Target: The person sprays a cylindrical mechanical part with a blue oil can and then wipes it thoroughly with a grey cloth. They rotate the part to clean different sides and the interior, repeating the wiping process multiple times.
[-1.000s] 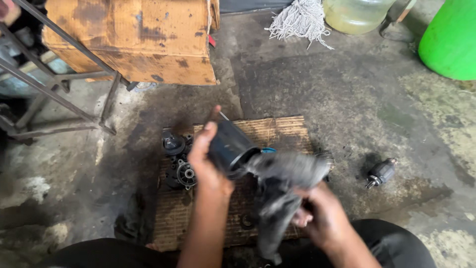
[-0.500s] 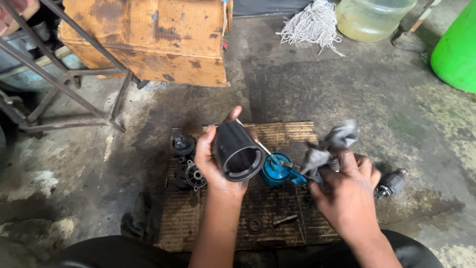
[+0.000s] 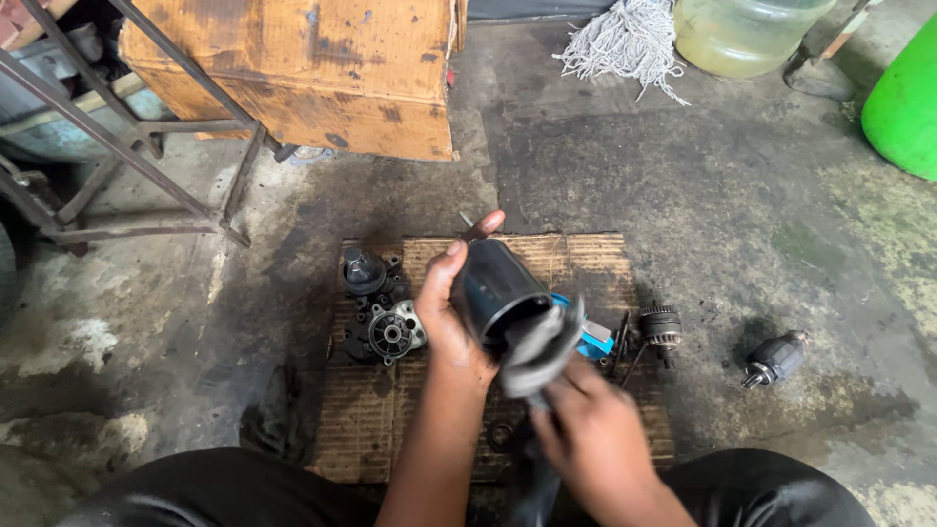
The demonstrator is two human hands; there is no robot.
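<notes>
Here we grip a black cylindrical housing (image 3: 496, 290) in our left hand (image 3: 444, 312), thumb and fingers wrapped fully round its wall, its open end tilted toward five o'clock. It sits above the middle of the cardboard mat (image 3: 586, 256), lifted clear of it. Our right hand (image 3: 586, 434) is closed tight on a grey rag (image 3: 540, 346), which is bunched and pressed into the housing's open mouth; the rag's tail hangs down toward six o'clock between our knees.

At nine o'clock from the housing, two dark metal end covers (image 3: 383, 312) lie on the mat, one with a bright round hub. Just at three o'clock from the rag, a blue part (image 3: 593, 342) peeks out, mostly hidden. Farther toward three o'clock a toothed gear piece (image 3: 660, 327) rests at the mat's edge, and beyond it, on the stained concrete floor (image 3: 703, 195), lies a small dark armature (image 3: 776, 358). At eleven o'clock stands a worn cardboard box (image 3: 303, 68) beside a metal frame (image 3: 127, 156). At one o'clock lie a white mop head (image 3: 625, 44) and a clear jug (image 3: 742, 34), with a green barrel (image 3: 903, 102) at two o'clock.
</notes>
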